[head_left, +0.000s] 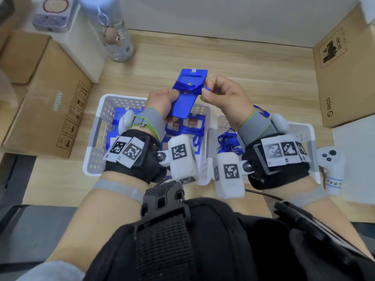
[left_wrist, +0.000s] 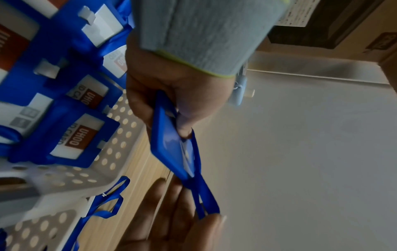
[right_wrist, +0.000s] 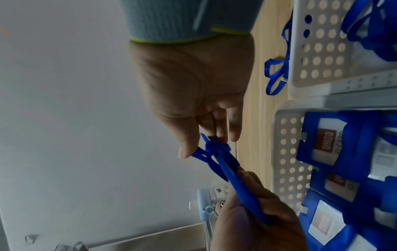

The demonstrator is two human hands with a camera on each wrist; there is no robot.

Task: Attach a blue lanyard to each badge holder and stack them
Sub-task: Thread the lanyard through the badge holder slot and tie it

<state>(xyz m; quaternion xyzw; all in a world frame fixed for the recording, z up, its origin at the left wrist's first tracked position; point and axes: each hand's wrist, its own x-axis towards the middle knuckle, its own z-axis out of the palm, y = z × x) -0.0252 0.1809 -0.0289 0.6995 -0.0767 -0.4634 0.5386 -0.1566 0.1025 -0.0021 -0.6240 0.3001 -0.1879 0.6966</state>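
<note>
Above two white perforated plastic baskets (head_left: 95, 138) on the wooden tabletop (head_left: 243, 67), the head view shows the left hand (head_left: 162, 102) gripping the lower half of a flat blue plastic badge holder (head_left: 187, 92), thumb pressed across its face, apparently to steady it while the right hand (head_left: 221, 94) pinches a narrow blue ribbon lanyard (head_left: 187, 86) wound around the holder's middle. The left basket holds more blue holders with printed cards; loose lanyards lie in the right one, so supplies sit within reach of each hand. From the left wrist, the left hand's (left_wrist: 171, 95) fingers curl round the holder's (left_wrist: 171, 147) edge, and the lanyard (left_wrist: 204, 195) runs taut to the right hand's fingertips (left_wrist: 214, 220). From the right wrist, the right hand's (right_wrist: 193, 84) thumb and fingers close on the lanyard's (right_wrist: 214, 151) bunched loop at the holder's (right_wrist: 242, 190) end, likely pulling the wrap snug before stacking.
</note>
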